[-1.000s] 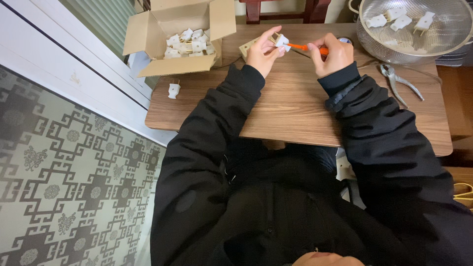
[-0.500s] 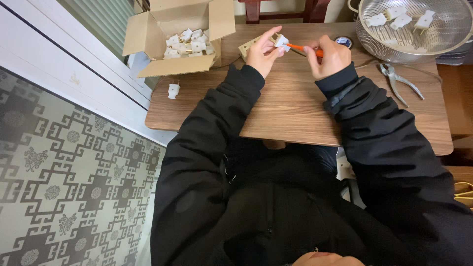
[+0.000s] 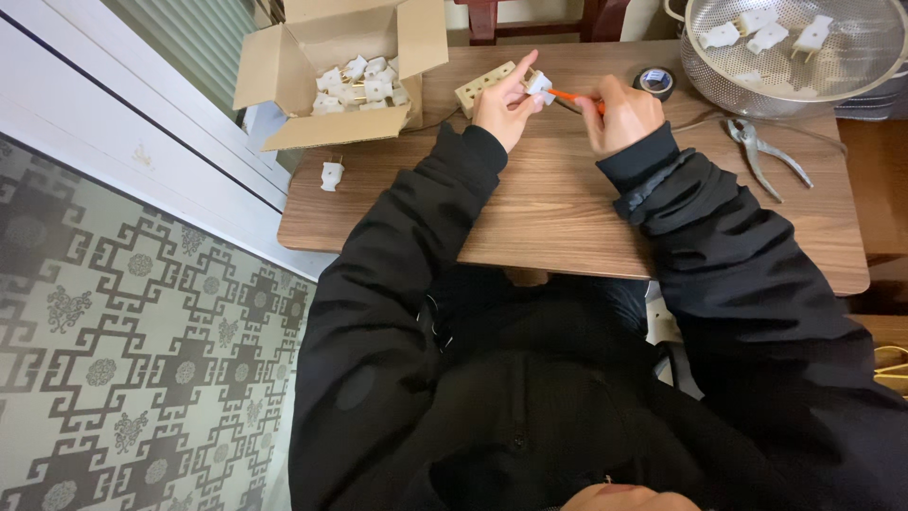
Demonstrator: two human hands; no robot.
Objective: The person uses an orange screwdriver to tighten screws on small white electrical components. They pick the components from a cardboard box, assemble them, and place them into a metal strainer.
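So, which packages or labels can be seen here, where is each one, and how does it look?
Open brown cardboard box: far left corner of the wooden table, flaps spread, holding small white plastic plugs.
Black tape roll: table's far edge, beside the right hand, round, with a pale printed inner label.

Hands: two, left and right, upper centre. Screwdriver: one. Plug in hand: one. Loose plug on table, left: one. Box of plugs, upper left: one, contents uncountable. Colander, upper right: one, about five plugs. Pliers: one. Tape roll: one. Socket strip: one.
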